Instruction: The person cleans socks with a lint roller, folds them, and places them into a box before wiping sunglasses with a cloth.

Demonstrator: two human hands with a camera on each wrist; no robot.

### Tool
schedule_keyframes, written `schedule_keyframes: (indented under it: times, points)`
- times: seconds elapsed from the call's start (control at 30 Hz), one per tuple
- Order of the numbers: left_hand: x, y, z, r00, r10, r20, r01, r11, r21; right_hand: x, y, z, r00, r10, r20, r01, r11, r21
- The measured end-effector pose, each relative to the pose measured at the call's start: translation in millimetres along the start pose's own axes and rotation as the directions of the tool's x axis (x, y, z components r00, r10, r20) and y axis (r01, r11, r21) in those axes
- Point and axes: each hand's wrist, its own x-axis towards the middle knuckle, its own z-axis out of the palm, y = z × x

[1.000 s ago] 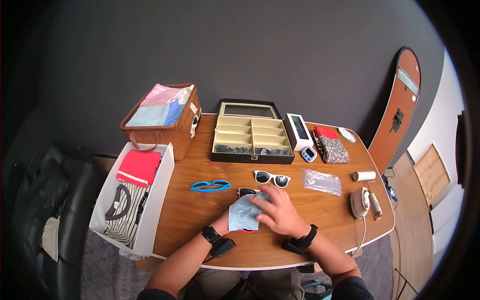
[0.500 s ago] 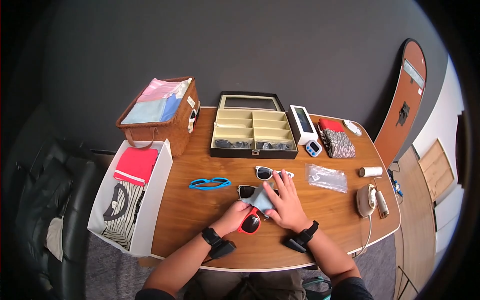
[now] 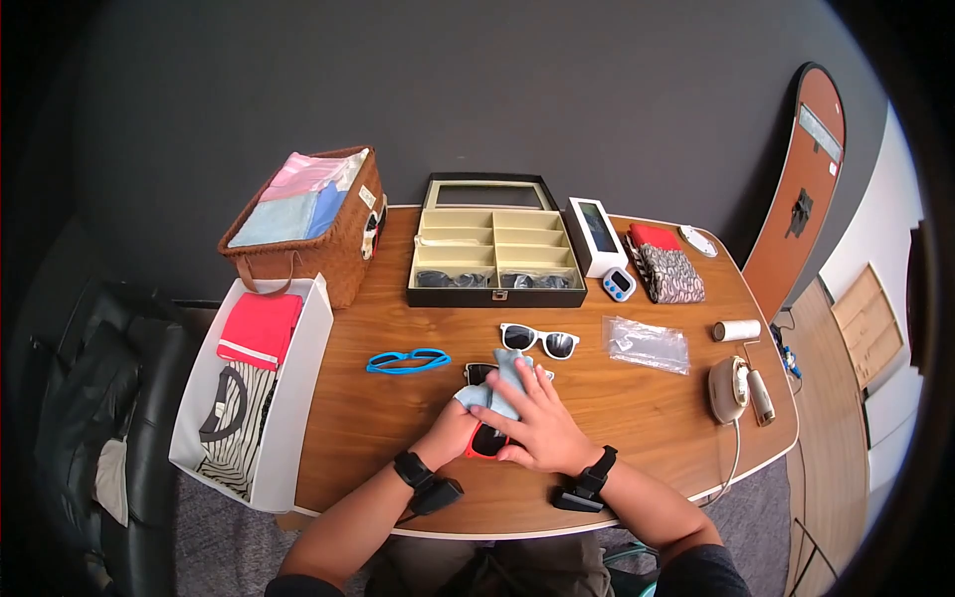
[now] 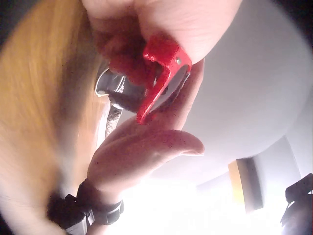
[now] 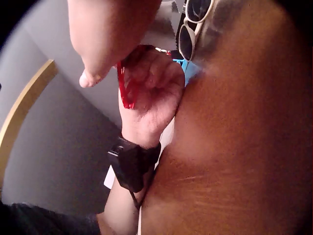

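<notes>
Head view
Left hand [image 3: 450,435]: curled round the red sunglasses [image 3: 484,443], gripping them at the frame's 9 o'clock end.
Right hand [image 3: 534,423]: fingers near straight, pressing a pale blue cloth [image 3: 494,389] onto the glasses from 3 o'clock.
Long axis: cannot tell; only a sliver of frame shows between the hands.
Nearer hand: both touch; the left one carries the frame.
Table [image 3: 637,408]: black sunglasses [image 3: 479,372] just beyond the cloth at 12 o'clock.
Case [image 3: 494,257]: lid up; dark glasses in the two nearest compartments, the other compartments look bare.
Basket [image 3: 328,261]: folded cloths.
White bin [image 3: 290,418]: red and striped garments.

Left wrist view
Red frame [image 4: 164,73]: held in the left hand's grip.

Right wrist view
Left fist [image 5: 154,93]: closed on the red frame; white sunglasses [image 5: 195,22] at 12 o'clock.
</notes>
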Motion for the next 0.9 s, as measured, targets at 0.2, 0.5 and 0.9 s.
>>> schedule_keyframes:
  times: [0.2, 0.5, 0.9]
  points:
    - [3, -5, 1, 0.996, 0.086, -0.010, -0.084, 0.992, 0.090, -2, 5, 0, 0.995, 0.087, -0.054, -0.084, 0.995, 0.053]
    - [3, -5, 0, 0.999, -0.008, 0.033, 0.005, 0.996, 0.090, -1, 17, -7, 0.984, 0.149, -0.095, -0.154, 0.987, -0.050]
    - [1, 3, 3, 0.997, 0.003, 0.081, -0.011, 0.996, 0.094, 1, 20, -11, 0.979, 0.165, -0.119, -0.174, 0.983, -0.066]
